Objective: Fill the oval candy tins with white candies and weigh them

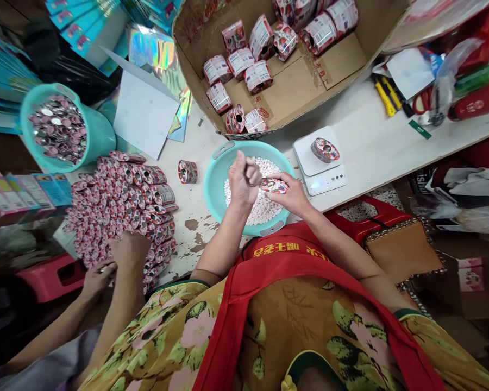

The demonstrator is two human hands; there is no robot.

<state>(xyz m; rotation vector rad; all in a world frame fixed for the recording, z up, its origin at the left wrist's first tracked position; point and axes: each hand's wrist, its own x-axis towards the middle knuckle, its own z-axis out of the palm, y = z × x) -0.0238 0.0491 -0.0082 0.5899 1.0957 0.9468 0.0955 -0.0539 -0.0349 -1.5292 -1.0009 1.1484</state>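
While the right hand [295, 194] pinches a printed container [274, 186] between thumb and fingers, the left hand [245, 178] is curled close beside it, thumb up; whether those bent fingers hold anything, I cannot tell. The container is above the basin [212, 187], tipped so that its top end shows as a narrow oval. That end carries a glossy pattern in red, white and dark patches around a small opening; the rest of the body is covered by the hand.

Below, the turquoise basin holds a bed of small white pieces [261, 213]. To the right, a white scale [326, 183] bears a similar container [325, 150], its central hole dark. Left of the basin, another container [188, 172] stands alone on the table [189, 209]. Farther left rises a dense stack of containers [120, 203], where a co-worker's hand [100, 278] is near the lower edge. Beyond the basin, a cardboard box [338, 65] holds more, several showing white label panels.
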